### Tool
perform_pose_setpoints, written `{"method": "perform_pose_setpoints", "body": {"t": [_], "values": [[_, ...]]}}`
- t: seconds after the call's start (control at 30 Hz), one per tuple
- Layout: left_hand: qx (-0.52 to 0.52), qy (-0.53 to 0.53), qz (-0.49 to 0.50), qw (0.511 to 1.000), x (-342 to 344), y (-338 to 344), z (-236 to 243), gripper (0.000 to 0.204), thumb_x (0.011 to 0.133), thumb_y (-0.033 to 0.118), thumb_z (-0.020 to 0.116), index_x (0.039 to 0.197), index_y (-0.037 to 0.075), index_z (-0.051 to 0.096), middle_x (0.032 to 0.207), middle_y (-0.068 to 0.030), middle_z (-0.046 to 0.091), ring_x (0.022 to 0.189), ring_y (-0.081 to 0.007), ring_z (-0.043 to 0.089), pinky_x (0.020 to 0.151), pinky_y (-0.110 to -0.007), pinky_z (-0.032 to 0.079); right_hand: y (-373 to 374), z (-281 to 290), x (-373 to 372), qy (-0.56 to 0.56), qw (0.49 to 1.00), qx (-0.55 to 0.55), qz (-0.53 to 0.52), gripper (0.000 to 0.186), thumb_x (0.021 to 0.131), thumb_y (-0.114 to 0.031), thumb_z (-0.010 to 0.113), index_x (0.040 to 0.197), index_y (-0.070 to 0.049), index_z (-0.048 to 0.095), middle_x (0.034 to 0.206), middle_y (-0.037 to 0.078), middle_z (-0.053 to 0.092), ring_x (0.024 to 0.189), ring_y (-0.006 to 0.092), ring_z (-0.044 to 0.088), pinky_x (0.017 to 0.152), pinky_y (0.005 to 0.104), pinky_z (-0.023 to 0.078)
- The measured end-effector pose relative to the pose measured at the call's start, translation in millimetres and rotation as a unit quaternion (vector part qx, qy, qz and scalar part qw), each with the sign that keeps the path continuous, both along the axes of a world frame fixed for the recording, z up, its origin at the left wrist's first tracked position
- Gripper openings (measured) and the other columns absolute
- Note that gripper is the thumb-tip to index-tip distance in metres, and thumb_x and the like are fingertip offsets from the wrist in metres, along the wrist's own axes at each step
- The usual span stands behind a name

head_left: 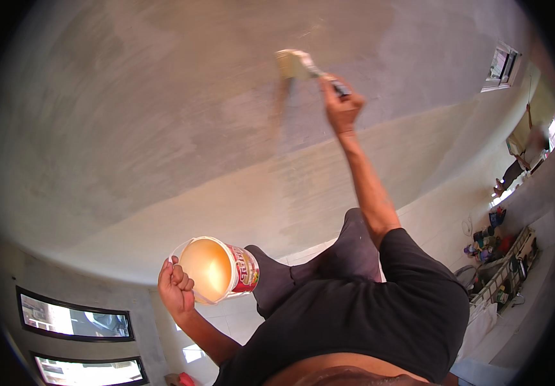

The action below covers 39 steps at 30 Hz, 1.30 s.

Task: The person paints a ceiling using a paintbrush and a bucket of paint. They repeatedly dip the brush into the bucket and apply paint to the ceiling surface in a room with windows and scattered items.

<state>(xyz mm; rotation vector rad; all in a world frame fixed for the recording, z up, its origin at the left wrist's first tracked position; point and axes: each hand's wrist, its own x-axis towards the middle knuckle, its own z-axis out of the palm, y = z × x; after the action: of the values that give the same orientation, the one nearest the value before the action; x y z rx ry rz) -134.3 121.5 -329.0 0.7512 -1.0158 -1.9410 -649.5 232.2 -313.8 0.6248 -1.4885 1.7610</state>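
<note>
My right hand [343, 106] is closed around the dark handle of a wide paintbrush [300, 62], reaching up in front of me. The brush's pale bristles are at the grey wall [181, 116] and slightly blurred. Darker, wet-looking patches spread over the wall's upper part, while a paler band runs below. Down at the left, my left hand [175, 286] grips the thin handle of a white plastic bucket [246, 270] with a red printed label. Its mouth tilts toward me, showing a creamy, pale orange liquid [205, 267] inside.
Two dark-framed windows [74, 315] are at the lower left. Another person [522, 157] stands at the far right near a bright window. Below that person, a rack [502, 273] and assorted items [486, 241] line the floor. A small window [501, 66] sits at upper right.
</note>
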Motion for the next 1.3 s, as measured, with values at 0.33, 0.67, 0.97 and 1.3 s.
{"method": "perform_pose_setpoints", "body": {"t": [0.33, 0.67, 0.97, 1.3], "values": [[0.004, -0.011, -0.025, 1.000, -0.2, 0.5, -3.8, 0.020, 0.101, 0.018, 0.040, 0.102, 0.002, 0.053, 0.054, 0.0075, 0.025, 0.041, -0.0022, 0.016, 0.039, -0.021, 0.014, 14.4, 18.2, -33.2, 0.080, 0.944, 0.061, -0.313, 0.014, 0.078, -0.025, 0.072, 0.077, -0.011, 0.070, 0.052, 0.010, 0.053, 0.048, 0.0339, 0.053, 0.049, 0.0443, 0.039], [0.001, -0.029, -0.008, 1.000, -9.0, -7.0, 0.2, 0.020, 0.103, 0.021, 0.041, 0.101, 0.005, 0.053, 0.054, 0.0072, 0.025, 0.041, -0.0027, 0.015, 0.037, -0.022, 0.012, -142.5, 49.1, 129.4, 0.136, 0.972, 0.041, 0.186, 0.018, 0.075, -0.021, 0.076, 0.088, -0.010, 0.073, 0.062, 0.008, 0.061, 0.056, 0.0261, 0.058, 0.055, 0.0386, 0.044], [0.005, -0.014, -0.011, 1.000, 10.7, -11.3, -11.3, 0.019, 0.103, 0.021, 0.042, 0.102, 0.005, 0.052, 0.054, 0.0073, 0.025, 0.041, -0.0027, 0.015, 0.038, -0.022, 0.012, 36.3, 23.4, -51.5, -0.028, 0.981, -0.038, 0.188, 0.017, 0.086, -0.018, 0.076, 0.092, -0.002, 0.076, 0.072, 0.000, 0.069, 0.062, 0.0065, 0.057, 0.054, 0.0224, 0.046], [0.011, 0.000, -0.050, 0.999, 1.1, -10.8, -19.0, 0.025, 0.102, 0.022, 0.043, 0.105, 0.001, 0.055, 0.056, 0.0081, 0.030, 0.042, -0.0024, 0.022, 0.039, -0.021, 0.017, 213.8, -5.6, -138.2, -0.033, 0.976, -0.147, -0.160, 0.012, 0.084, -0.008, 0.073, 0.087, 0.003, 0.073, 0.076, 0.008, 0.073, 0.066, 0.0131, 0.069, 0.059, 0.0256, 0.054]]}}
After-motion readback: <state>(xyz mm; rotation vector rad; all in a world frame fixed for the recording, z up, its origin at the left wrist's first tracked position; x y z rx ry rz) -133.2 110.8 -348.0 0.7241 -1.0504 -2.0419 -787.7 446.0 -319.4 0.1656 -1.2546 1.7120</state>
